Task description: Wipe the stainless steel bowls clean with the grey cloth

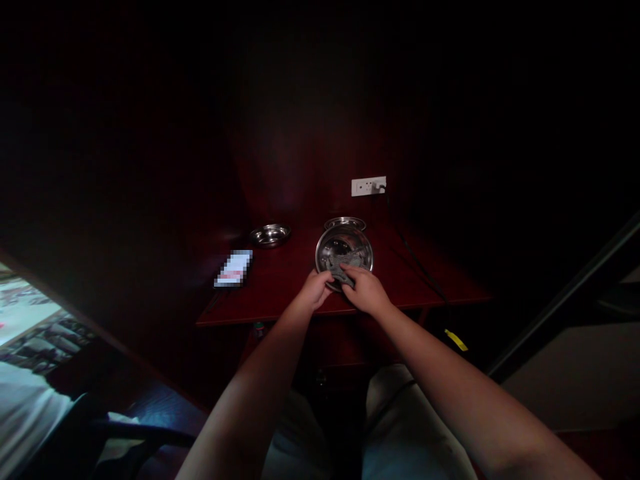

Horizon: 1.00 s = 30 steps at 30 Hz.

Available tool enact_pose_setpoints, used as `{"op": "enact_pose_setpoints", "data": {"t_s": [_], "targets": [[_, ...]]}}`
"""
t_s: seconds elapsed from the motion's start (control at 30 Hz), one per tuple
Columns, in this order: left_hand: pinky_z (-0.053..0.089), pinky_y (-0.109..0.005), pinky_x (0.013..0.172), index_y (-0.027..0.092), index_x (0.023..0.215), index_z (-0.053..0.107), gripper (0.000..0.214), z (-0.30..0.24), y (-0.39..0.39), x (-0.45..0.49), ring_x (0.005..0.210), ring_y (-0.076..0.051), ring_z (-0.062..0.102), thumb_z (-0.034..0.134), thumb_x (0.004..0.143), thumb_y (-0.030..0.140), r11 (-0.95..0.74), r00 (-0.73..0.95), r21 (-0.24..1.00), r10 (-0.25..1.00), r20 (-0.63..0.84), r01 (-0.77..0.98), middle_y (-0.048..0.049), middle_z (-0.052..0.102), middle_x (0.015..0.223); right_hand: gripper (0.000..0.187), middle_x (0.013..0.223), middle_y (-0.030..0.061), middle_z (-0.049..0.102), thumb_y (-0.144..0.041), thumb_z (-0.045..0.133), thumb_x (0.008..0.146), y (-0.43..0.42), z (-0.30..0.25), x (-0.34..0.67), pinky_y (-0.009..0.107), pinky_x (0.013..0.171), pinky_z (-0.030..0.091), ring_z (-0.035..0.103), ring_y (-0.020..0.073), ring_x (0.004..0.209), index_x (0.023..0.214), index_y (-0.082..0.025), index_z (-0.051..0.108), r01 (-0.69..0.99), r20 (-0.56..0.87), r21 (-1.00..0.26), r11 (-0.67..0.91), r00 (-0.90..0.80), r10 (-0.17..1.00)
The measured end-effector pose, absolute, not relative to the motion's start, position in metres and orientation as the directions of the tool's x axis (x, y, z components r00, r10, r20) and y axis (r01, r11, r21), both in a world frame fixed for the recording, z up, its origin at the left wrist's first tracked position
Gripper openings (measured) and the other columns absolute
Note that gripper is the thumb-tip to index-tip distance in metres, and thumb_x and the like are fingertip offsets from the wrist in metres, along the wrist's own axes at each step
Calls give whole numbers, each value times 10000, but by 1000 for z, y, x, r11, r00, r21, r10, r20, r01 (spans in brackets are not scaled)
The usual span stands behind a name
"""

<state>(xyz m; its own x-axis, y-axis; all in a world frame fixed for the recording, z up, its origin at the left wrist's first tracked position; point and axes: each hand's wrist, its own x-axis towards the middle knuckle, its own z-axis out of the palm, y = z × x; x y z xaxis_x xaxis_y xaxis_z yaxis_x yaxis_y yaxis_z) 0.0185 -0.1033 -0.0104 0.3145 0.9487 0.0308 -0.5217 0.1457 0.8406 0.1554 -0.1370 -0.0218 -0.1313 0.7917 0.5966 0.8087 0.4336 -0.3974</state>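
Observation:
A shiny metal bowl [324, 248] is tilted up on the dark red desk, its inside facing me. My left hand [316, 291] grips the bowl's near left rim, with the thumb over the edge. My right hand [367, 289] is closed on a grey cloth [345, 267], which lies bunched against the inside of the bowl near the rim. Just behind the bowl is a metal plate or shallow dish [345, 221], partly hidden by it. Farther left sits another shallow metal bowl [271, 235].
At the desk's left lies a phone [233, 269] with a lit, blurred screen. A white wall socket [369, 186] holds a plug; its black cable [420, 264] runs down over the desk's right side. A yellow tag [456, 340] hangs below the desk [280, 303].

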Motion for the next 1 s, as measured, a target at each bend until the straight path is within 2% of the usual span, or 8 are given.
{"op": "enact_pose_setpoints", "data": {"t_s": [1.0], "targets": [[452,-276,648,141,753,583,312,-10,-105,19,631,-132,564,537,450,79,137,304,845,952,32,-517,2,631,649,370,1234,101,625,-169,530,746,-136,-23,155,350,1018,430,588,229,1129,1087,-131,671,810,595,-402,428,-125,794]]}}
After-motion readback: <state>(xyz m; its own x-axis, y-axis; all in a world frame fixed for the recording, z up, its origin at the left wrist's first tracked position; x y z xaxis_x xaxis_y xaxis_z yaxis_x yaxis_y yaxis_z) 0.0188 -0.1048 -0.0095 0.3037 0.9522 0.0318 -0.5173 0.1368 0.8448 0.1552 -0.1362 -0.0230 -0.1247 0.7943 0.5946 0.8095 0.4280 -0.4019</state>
